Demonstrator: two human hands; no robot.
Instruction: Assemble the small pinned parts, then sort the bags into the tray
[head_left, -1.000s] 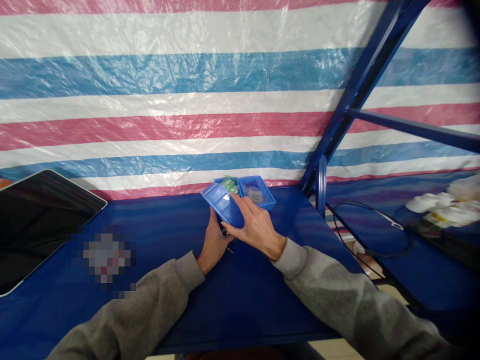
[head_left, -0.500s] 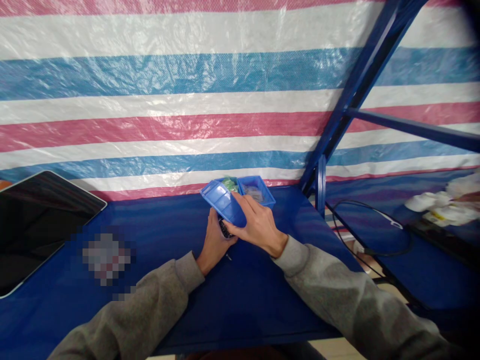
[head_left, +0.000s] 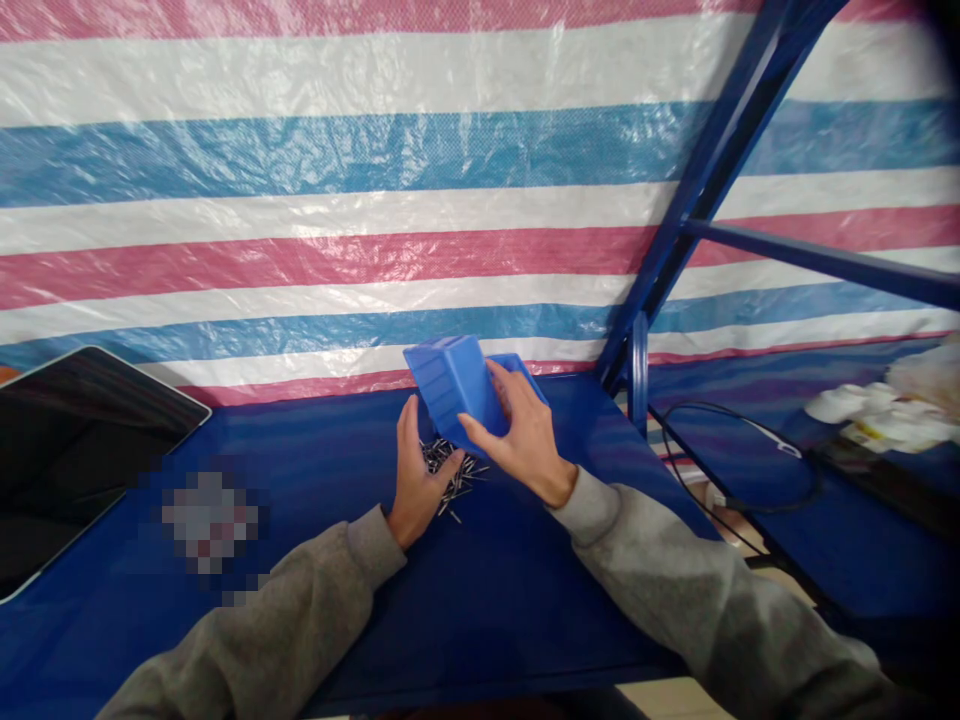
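My right hand [head_left: 523, 432] grips a blue plastic parts bin [head_left: 455, 385], thumb on the near side and fingers over the far right. The bin is tipped steeply, its open side turned down and away from view. Below it, a heap of small thin metal pins or screws [head_left: 459, 472] lies on the blue table; their exact kind is too small to tell. My left hand [head_left: 418, 478] is cupped at the heap's left edge, fingers apart and thumb over the pieces. Another blue bin [head_left: 532, 380] stands behind my right hand, mostly covered.
A dark-screened tablet or monitor [head_left: 82, 450] lies at the left, with a pixelated patch in front of it. Striped plastic sheeting [head_left: 337, 250] hangs behind the table. A blue metal frame [head_left: 675, 230] rises at the right, before another table with a black cable [head_left: 739, 508] and white items [head_left: 892, 420].
My right hand has tipped the bin further over and raised it. The metal pieces now show in a heap on the table. My left hand's fingers have opened away from the bin.
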